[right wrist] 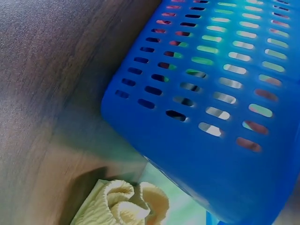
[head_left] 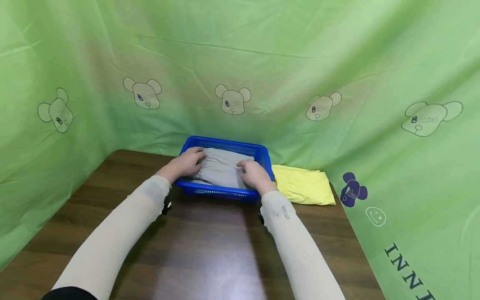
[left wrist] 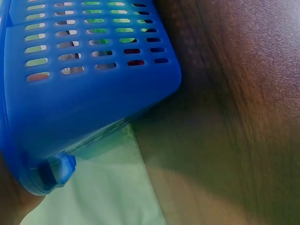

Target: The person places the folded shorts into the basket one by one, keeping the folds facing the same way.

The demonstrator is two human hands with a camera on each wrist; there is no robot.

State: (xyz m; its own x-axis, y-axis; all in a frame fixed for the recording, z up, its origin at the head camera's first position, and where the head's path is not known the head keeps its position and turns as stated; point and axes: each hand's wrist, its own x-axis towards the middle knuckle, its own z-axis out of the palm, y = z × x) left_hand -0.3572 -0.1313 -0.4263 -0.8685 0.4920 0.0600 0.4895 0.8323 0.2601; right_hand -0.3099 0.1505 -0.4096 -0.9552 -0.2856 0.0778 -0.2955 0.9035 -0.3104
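Inside a blue plastic basket [head_left: 210, 189] lies a folded grey garment [head_left: 223, 166] with a gathered elastic edge on its left. My left hand [head_left: 189, 161] reaches over the basket's left side, its relaxed fingers resting on the garment's gathered edge. On the right part of the same cloth, my right hand [head_left: 256, 174] lies with loosely bent fingers touching it. Both wrist views show mostly the basket's slotted wall, which hides the fingers; a bit of my left hand [left wrist: 11, 197] shows beyond the rim in the left wrist view.
A folded yellow garment [head_left: 305, 185] with a gathered edge lies on the brown wooden table [head_left: 210, 250], just right of the basket. Green curtain [head_left: 232, 54] printed with bear heads hangs behind the table and along both sides.
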